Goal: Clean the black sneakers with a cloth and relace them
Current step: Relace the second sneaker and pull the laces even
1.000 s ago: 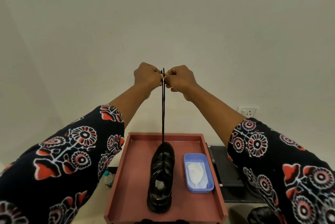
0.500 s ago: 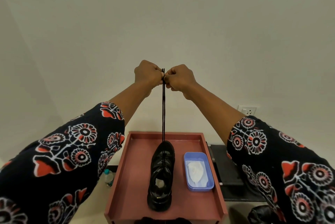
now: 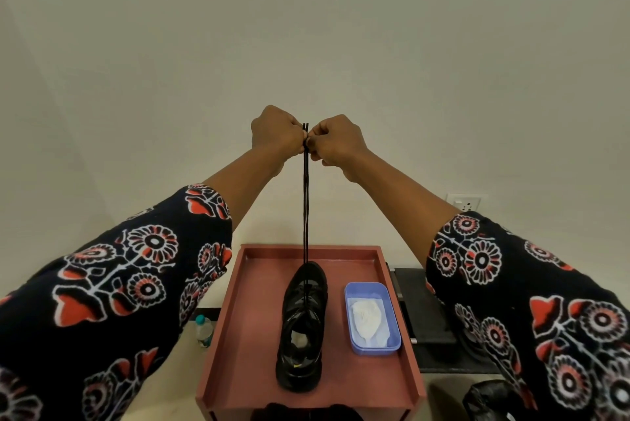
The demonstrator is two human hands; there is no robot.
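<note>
A black sneaker (image 3: 301, 328) stands toe-away in the middle of a reddish-brown tray (image 3: 245, 335). Two strands of its black shoelace (image 3: 305, 202) run straight up from the toe end, taut and side by side. My left hand (image 3: 276, 134) and my right hand (image 3: 332, 141) are raised high above the tray, fists touching, each pinching a lace end at the top. A white cloth (image 3: 370, 318) lies in a blue plastic container (image 3: 388, 347) to the right of the sneaker.
A small bottle with a teal cap (image 3: 203, 330) stands left of the tray. A black surface (image 3: 426, 318) lies to the right, with a wall socket (image 3: 467, 203) above it. A dark object (image 3: 491, 400) sits at the bottom right, another dark shape below the tray's front edge.
Both hands have stayed together, holding the lace ends up; they shifted only slightly. The sneaker has not moved.
</note>
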